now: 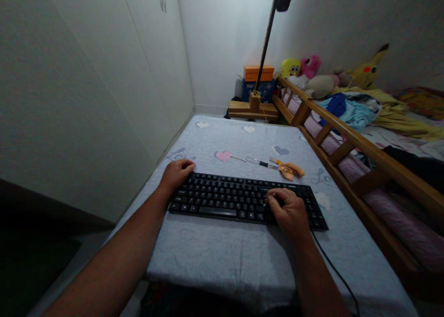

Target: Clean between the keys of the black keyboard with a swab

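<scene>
A black keyboard (217, 194) lies flat on the cloth-covered table, its cable running off at the lower right. At its left end, my left hand (178, 172) is closed on the upper corner and steadies it. My right hand (287, 208) is over the keys right of the middle, fingers pinched on a thin pale stick (274, 195); its kind is too small to make out. Behind the keyboard lie another thin light stick (238, 158), a wire-looped tool with a black grip (263, 163), and a brush (275, 160) beside a crumpled orange cloth (291, 170).
A pale blue patterned cloth (215, 247) covers the table. Along the right runs a wooden bed rail (347, 136), with plush toys and bedding behind it. White cabinet doors (138, 76) stand on the left. At the back are stacked boxes (258, 73) and a pole on a wooden base (243, 108).
</scene>
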{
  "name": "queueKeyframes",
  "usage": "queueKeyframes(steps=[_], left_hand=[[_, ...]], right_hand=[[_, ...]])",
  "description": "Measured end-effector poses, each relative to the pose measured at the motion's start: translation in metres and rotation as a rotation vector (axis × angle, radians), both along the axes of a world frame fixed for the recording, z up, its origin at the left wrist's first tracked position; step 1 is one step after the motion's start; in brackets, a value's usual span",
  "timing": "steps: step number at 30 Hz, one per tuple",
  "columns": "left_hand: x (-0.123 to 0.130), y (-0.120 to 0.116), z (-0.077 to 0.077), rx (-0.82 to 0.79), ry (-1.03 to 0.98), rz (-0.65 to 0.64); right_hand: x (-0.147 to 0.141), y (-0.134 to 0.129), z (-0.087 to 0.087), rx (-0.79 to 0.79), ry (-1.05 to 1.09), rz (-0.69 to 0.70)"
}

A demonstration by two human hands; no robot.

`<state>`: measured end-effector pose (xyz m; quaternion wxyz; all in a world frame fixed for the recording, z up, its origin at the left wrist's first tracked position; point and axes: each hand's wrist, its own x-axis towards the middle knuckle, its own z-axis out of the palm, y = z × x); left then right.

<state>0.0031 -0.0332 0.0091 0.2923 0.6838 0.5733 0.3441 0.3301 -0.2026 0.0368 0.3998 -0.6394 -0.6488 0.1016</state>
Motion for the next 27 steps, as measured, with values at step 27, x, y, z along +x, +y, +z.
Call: queueKeyframes(steps=[27], left_hand=[[0.001,0.0007,0.0006,0.006,-0.017,0.001]], right_hand=[[-0.0061,0.0012,0.0035,-0.018,0.105,0.056]])
